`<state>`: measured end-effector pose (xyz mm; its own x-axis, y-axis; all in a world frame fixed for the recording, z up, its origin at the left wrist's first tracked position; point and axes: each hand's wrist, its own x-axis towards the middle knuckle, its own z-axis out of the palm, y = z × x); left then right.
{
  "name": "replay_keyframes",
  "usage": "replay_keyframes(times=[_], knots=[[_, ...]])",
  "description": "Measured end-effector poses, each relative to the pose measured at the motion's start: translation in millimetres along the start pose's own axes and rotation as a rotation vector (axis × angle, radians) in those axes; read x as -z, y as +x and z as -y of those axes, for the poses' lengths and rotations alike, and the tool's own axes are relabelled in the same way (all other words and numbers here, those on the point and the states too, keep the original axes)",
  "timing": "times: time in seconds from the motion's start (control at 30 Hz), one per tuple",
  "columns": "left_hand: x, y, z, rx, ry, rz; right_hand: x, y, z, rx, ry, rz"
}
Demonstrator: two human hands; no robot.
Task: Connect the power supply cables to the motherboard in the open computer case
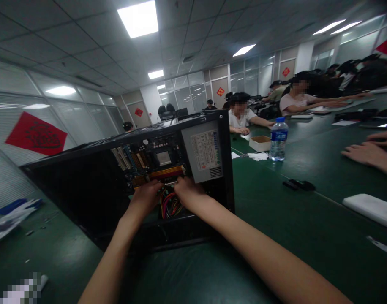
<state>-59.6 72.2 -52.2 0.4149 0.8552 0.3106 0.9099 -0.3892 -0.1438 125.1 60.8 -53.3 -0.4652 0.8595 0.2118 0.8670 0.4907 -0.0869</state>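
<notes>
An open black computer case [69, 190] stands on the green table in front of me. Inside it are a motherboard [145, 147] with a square silver processor [163, 158], yellow and red memory slots [166, 172] and a grey power supply [203, 152] with a label. Both my hands reach into the case just below the slots. The fingers of my left hand [148, 193] and my right hand [187, 191] are curled, closed at either end of a thin, light-coloured strip [171, 183] too small to name. Under them hangs a bundle of coloured cables [171, 204].
To the right stand a water bottle [278, 139] and a small open box [260, 142]. Black items [298, 185] and a white object [371, 209] lie farther right, near another person's hands [367, 154]. Plastic wrapping [12, 217] lies on the left. Other people sit behind.
</notes>
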Motion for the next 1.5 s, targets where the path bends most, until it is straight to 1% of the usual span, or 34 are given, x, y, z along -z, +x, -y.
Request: replay_keyframes(times=[0.17, 0.3, 0.37, 0.47, 0.57, 0.63, 0.77, 0.87, 1.03, 1.13, 1.3, 1.5], knots=[[1, 3, -3, 0.029, 0.001, 0.012, -2, 0, -1, -0.016, 0.013, -0.012], [3, 6, -6, 0.079, -0.007, 0.017, -3, -1, -2, 0.022, -0.003, 0.005], [3, 7, -7, 0.115, -0.018, 0.043, -3, -2, -3, 0.043, -0.016, 0.015], [0, 7, -6, 0.151, -0.080, 0.077, -3, -4, -2, 0.102, -0.049, -0.053], [-4, 8, -4, 0.127, -0.163, 0.067, -2, -5, 0, 0.169, -0.083, -0.134], [-7, 8, -2, 0.113, -0.199, 0.068, -1, -6, 1, 0.183, -0.101, -0.144], [-9, 8, -2, 0.120, -0.214, 0.076, -2, -5, 0, 0.153, -0.098, -0.149], [-8, 7, -3, 0.156, -0.190, 0.072, -4, -2, 1, 0.132, -0.121, -0.180], [-8, 2, -4, 0.195, -0.203, 0.022, -8, 6, 2, 0.085, -0.092, -0.157], [-9, 0, -3, 0.215, -0.227, 0.023, -10, 13, 2, 0.116, -0.083, -0.150], [-10, -3, -2, 0.171, -0.265, 0.034, -15, 21, -1, 0.134, -0.065, -0.162], [-9, -6, -1, 0.147, -0.312, 0.045, -21, 25, 0, 0.115, -0.109, -0.125]])
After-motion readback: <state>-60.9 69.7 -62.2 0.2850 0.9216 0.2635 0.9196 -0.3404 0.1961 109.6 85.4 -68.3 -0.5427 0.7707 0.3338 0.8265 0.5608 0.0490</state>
